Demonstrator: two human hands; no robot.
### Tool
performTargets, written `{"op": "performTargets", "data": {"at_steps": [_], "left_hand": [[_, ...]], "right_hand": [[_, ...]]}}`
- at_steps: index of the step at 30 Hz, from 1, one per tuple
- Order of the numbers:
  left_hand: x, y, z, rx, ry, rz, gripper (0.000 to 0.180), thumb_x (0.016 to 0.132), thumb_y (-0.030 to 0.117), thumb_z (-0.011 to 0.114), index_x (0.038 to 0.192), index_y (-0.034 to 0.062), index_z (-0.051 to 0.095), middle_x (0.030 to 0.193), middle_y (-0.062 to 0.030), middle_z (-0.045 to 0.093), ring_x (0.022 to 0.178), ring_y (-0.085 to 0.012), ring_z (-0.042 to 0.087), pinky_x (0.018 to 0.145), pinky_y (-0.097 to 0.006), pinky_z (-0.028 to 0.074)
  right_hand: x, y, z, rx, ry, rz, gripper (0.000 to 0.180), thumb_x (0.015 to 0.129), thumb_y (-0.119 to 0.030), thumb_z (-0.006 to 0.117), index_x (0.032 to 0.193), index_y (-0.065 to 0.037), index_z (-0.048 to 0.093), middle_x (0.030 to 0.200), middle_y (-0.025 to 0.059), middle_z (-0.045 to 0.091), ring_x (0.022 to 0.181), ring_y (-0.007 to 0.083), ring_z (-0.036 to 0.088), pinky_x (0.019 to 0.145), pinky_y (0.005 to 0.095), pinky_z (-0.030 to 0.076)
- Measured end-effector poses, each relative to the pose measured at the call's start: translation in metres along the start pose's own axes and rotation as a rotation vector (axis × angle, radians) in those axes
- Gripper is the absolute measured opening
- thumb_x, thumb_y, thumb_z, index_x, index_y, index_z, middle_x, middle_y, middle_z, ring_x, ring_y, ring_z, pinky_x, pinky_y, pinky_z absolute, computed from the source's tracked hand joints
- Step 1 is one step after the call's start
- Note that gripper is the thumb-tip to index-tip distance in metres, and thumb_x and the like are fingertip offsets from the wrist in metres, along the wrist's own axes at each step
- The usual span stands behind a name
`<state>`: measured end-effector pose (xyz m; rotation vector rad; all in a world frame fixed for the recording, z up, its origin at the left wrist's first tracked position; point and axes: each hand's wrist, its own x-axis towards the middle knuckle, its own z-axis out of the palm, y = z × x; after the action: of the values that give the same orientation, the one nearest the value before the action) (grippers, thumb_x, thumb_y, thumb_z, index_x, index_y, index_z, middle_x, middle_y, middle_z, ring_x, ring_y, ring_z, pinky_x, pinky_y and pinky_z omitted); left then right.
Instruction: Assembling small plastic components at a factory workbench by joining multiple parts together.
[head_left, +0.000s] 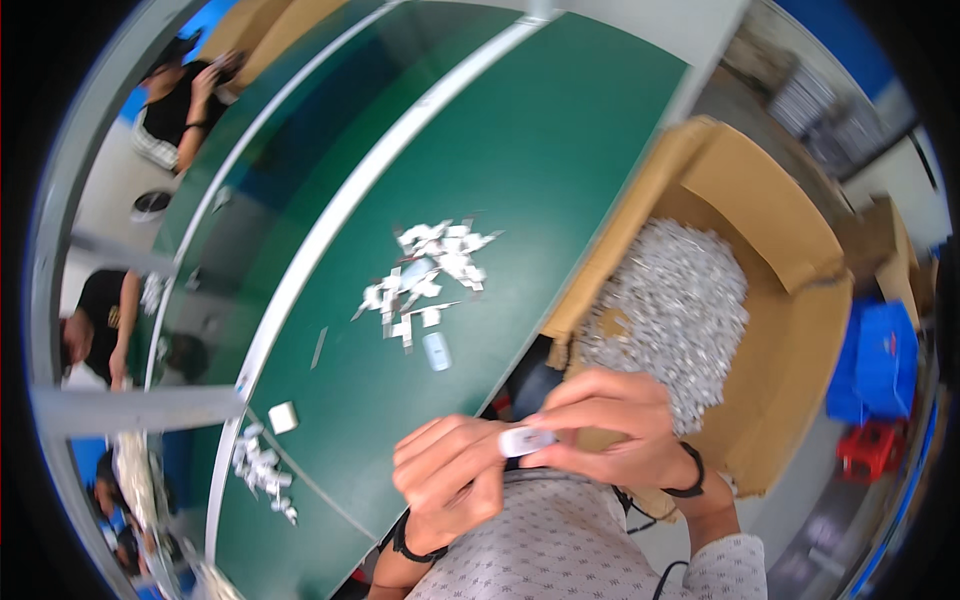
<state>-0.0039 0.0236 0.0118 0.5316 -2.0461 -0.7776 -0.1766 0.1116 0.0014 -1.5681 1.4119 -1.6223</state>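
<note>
A small white piece was found at the lower centre of the frame, between the two hands. The right hand pinched it between thumb and fingers; the left hand, knuckles up and fingers curled, gripped its left end. Judged risk: uneven pull or a slackened pinch could drop it past the counter edge. Loose white pieces lay mid-frame; a carton of small, pale parts stood at right.
</note>
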Motion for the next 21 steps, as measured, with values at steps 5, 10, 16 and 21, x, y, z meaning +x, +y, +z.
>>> {"op": "performTargets", "data": {"at_steps": [5,10,16,21], "left_hand": [[-0.008,-0.01,-0.068,0.228,0.114,-0.371,0.005,0.079,-0.002,0.078,0.083,-0.0038,0.075,0.073,-0.01,0.071,0.067,-0.0201,0.067,0.058,-0.028,0.049],[-0.064,-0.073,-0.179,0.333,0.498,-0.787,0.006,0.089,0.002,0.073,0.091,-0.0035,0.073,0.08,-0.003,0.068,0.07,-0.0114,0.064,0.064,-0.024,0.05],[-0.186,-0.148,-0.337,0.748,0.286,-0.908,0.03,0.087,0.023,0.078,0.1,-0.0028,0.073,0.076,-0.0059,0.07,0.068,-0.0108,0.061,0.063,-0.028,0.05],[-0.144,-0.116,-0.308,1.153,0.123,-1.084,0.034,0.084,0.034,0.08,0.099,0.0039,0.075,0.086,-0.0119,0.073,0.072,-0.0234,0.065,0.068,-0.037,0.053]], "right_hand": [[-0.006,0.0,-0.046,-0.259,0.067,0.033,0.048,0.075,-0.017,0.089,0.117,0.0,0.072,0.105,0.0098,0.07,0.06,0.0126,0.065,0.062,0.0228,0.049],[-0.027,0.01,-0.094,-0.355,0.33,0.303,0.034,0.082,0.001,0.074,0.116,0.004,0.07,0.104,0.0122,0.068,0.063,0.0105,0.06,0.06,0.0227,0.048],[-0.015,0.088,-0.133,-0.426,0.265,0.602,0.028,0.088,-0.02,0.08,0.108,-0.001,0.075,0.085,0.0042,0.072,0.061,0.0076,0.061,0.058,0.0236,0.048],[-0.054,0.169,-0.185,-0.81,0.28,0.822,0.03,0.083,-0.04,0.077,0.091,-0.011,0.08,0.086,0.0098,0.076,0.081,0.0324,0.071,0.071,0.0423,0.055]]}}
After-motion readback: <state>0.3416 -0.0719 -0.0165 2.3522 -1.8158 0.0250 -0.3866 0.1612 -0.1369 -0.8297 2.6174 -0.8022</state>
